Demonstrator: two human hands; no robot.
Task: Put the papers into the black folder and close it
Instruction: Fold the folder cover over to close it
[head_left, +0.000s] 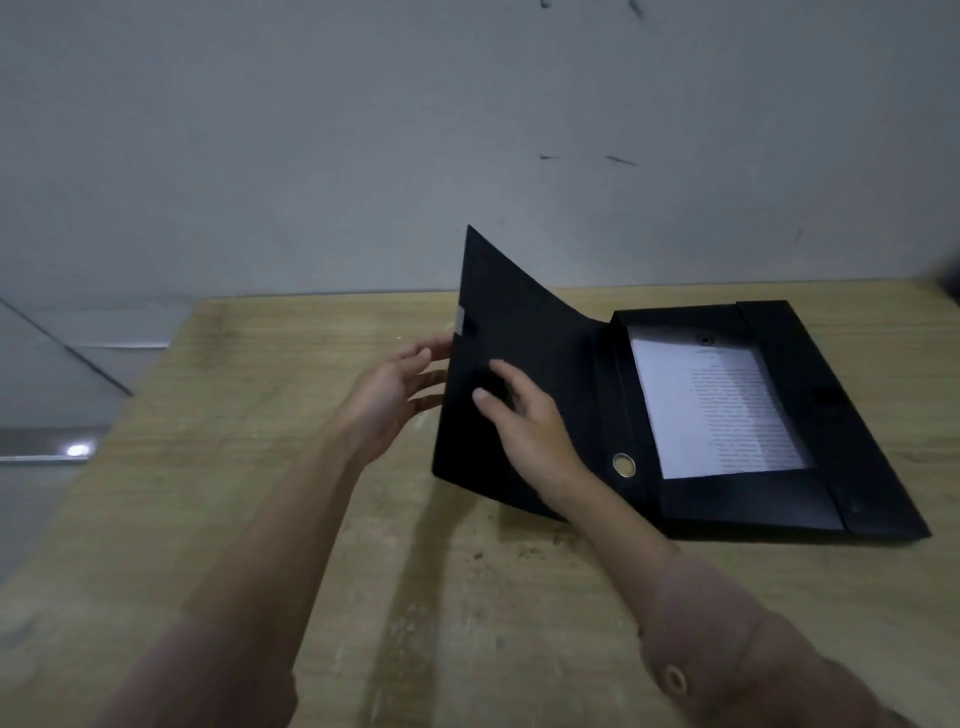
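Both hands hold the black folder's (779, 415) raised cover (519, 312): left hand (387, 397) fingers behind it, right hand (524, 423) pressed open-fingered on its inner face; papers (722, 410) lie inside.

We look down on a pale wooden table (260, 519) with a worn, scuffed top, set against a plain grey wall (311, 130) flecked with dark marks. Left, grey floor tiles (62, 353) catch one bright reflection (78, 450).
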